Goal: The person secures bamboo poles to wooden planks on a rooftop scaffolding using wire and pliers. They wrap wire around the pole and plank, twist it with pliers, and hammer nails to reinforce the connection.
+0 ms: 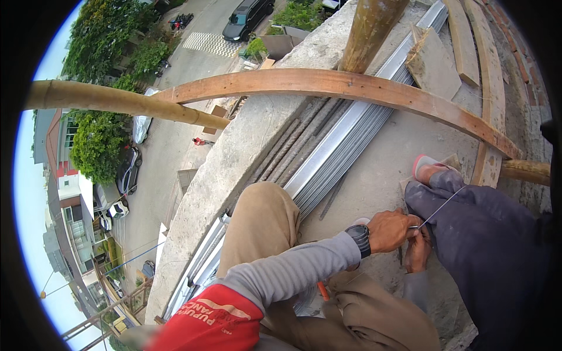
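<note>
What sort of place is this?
Probably an upper-level building site: stacked metal channels and steel bars lie beside a concrete ledge, with a bamboo pole nearby and a street far below.

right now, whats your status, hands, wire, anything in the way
Left hand closed on thin wire; right hand just below, grip unclear. Wire slants up to the right. Dark-trousered leg close beside.

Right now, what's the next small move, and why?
I'd probably angle the thin wire away from the dark trouser leg. The left hand and right hand meet near one end, while its length crosses that leg in this view; whether they touch, I can't tell.
</note>
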The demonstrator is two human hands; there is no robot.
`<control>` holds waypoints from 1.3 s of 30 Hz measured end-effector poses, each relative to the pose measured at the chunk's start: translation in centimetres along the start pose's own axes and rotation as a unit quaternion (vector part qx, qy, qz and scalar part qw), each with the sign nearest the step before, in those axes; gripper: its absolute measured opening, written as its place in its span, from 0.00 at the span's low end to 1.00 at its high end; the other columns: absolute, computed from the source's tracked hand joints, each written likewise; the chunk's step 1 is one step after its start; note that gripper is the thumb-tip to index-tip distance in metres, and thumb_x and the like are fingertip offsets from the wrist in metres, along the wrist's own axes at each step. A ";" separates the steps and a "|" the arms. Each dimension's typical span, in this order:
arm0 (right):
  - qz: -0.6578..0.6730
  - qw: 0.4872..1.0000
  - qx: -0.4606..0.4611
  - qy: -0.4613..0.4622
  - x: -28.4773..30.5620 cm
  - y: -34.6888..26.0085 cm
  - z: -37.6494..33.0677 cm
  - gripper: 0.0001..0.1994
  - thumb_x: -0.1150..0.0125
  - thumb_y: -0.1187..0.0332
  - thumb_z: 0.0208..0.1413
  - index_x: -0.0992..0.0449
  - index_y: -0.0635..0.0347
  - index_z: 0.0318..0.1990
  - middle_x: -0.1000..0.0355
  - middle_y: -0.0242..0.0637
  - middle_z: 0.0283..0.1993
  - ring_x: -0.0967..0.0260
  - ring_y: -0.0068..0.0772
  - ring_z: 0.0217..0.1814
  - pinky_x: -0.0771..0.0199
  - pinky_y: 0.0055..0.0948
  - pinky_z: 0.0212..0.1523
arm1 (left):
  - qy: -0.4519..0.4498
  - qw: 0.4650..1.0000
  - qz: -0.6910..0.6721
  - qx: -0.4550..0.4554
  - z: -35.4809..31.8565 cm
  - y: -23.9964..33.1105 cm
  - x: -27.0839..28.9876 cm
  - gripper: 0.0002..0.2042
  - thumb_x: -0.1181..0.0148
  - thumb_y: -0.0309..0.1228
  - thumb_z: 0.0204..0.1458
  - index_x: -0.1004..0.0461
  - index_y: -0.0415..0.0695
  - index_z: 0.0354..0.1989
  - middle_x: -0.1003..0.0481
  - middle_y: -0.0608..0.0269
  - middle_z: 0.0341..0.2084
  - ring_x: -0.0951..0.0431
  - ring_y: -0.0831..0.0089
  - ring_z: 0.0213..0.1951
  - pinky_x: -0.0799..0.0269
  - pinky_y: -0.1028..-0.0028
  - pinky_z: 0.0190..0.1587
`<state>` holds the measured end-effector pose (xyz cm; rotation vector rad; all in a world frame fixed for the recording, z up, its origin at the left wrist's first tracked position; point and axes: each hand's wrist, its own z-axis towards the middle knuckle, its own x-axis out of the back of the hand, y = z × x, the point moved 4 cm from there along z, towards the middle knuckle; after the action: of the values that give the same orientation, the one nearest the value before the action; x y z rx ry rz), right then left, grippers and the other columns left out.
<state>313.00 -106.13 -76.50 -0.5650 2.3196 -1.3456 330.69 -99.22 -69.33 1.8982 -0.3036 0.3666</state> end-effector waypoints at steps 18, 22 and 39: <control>-0.123 0.974 -0.065 0.178 0.3 -3.0 -3.4 0.19 0.46 0.50 0.69 0.24 0.59 0.47 0.38 0.23 0.25 0.46 0.14 0.21 0.49 0.18 0.22 | -0.081 0.991 0.080 -0.074 4.3 -0.1 4.3 0.19 0.43 0.40 0.61 0.30 0.39 0.53 0.19 0.47 0.28 0.18 0.48 0.37 0.25 0.53 0.41; -0.360 0.912 0.105 0.166 3.6 -3.0 -2.3 0.18 0.42 0.51 0.67 0.24 0.58 0.47 0.32 0.25 0.33 0.37 0.17 0.34 0.38 0.20 0.37 | -0.135 0.978 0.104 -0.120 5.6 1.1 5.6 0.15 0.46 0.37 0.61 0.20 0.37 0.34 0.22 0.46 0.23 0.18 0.47 0.32 0.24 0.53 0.39; 0.270 0.952 -0.070 0.125 -1.9 3.6 -0.4 0.20 0.50 0.59 0.70 0.30 0.66 0.59 0.27 0.38 0.54 0.30 0.32 0.57 0.29 0.32 0.59 | 0.276 -0.138 -0.924 -0.225 3.3 -0.4 -12.3 0.12 0.49 0.28 0.55 0.28 0.33 0.42 0.24 0.45 0.40 0.26 0.66 0.30 0.30 0.67 0.38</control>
<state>313.91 -103.24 -79.20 0.2177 2.5209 -1.0369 319.96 -101.80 -75.63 0.6216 -3.4115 1.3331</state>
